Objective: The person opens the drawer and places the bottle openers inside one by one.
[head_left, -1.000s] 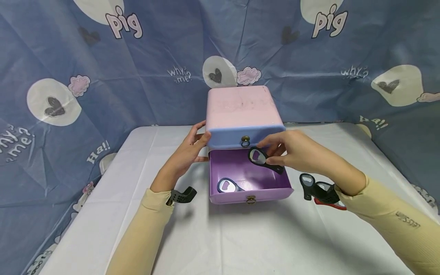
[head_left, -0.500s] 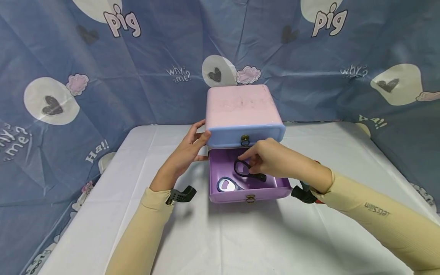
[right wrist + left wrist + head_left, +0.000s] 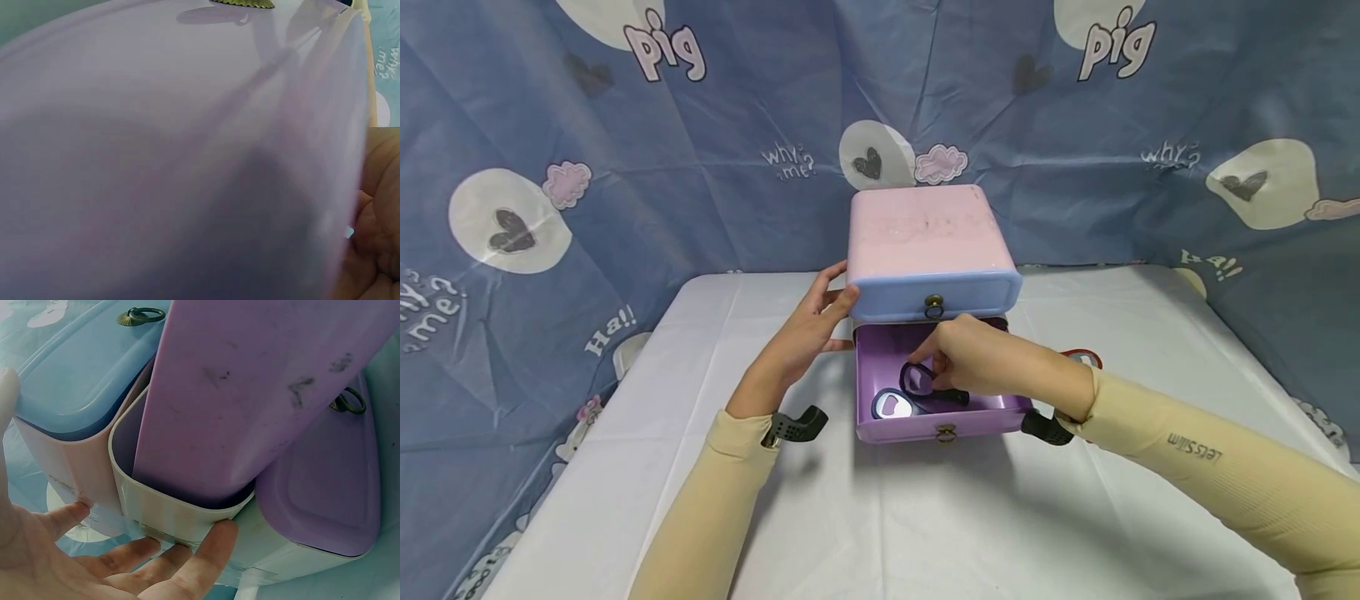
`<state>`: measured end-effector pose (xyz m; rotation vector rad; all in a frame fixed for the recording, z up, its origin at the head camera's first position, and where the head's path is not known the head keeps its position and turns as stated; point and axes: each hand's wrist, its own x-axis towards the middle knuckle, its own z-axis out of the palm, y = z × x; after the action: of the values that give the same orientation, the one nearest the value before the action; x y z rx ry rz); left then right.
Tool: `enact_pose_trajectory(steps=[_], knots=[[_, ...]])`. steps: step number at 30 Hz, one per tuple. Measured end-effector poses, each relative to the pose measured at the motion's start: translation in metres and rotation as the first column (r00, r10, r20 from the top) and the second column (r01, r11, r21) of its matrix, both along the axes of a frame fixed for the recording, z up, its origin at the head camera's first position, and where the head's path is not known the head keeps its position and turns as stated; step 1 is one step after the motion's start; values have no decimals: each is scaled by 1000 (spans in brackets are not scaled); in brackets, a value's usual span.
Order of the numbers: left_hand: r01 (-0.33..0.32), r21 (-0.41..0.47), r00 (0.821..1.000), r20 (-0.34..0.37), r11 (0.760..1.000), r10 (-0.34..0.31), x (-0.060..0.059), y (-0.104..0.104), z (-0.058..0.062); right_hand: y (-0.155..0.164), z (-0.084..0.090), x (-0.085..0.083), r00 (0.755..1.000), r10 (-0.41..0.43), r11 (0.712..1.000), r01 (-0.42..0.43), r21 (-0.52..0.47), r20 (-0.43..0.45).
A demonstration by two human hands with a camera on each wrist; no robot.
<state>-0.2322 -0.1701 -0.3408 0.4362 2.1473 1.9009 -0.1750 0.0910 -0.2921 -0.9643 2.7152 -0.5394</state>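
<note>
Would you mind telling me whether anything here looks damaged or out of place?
Only dark scuffs on the purple drawer underside, seen from the left wrist. The right hand lowers a black opener inside.

Black bottle opener lies low inside the open purple drawer.

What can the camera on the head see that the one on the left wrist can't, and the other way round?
Only the head view shows the right hand holding a black bottle opener in the open purple drawer, beside a blue bottle opener, plus the white table.

Only the left wrist view shows the cabinet's cream side wall up close, with fingertips pressed against it.

Both show the left hand against the cabinet, the blue drawer and both ring pulls.
</note>
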Motion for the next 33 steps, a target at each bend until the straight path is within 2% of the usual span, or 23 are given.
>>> enact_pose_trajectory(steps=[16, 23, 33], knots=[[4, -8, 1000, -10, 1000, -4, 1, 0, -1, 5, -2, 0, 1000, 2, 1000, -2, 0, 12], [7, -12, 1000, -10, 1000, -7, 1, 0, 0, 17, 5, 3, 1000, 17, 998, -17, -53, -4], [10, -5, 1000, -11, 1000, -10, 2, -1, 0, 44, 22, 8, 998, -47, 992, 53, -116, 51]])
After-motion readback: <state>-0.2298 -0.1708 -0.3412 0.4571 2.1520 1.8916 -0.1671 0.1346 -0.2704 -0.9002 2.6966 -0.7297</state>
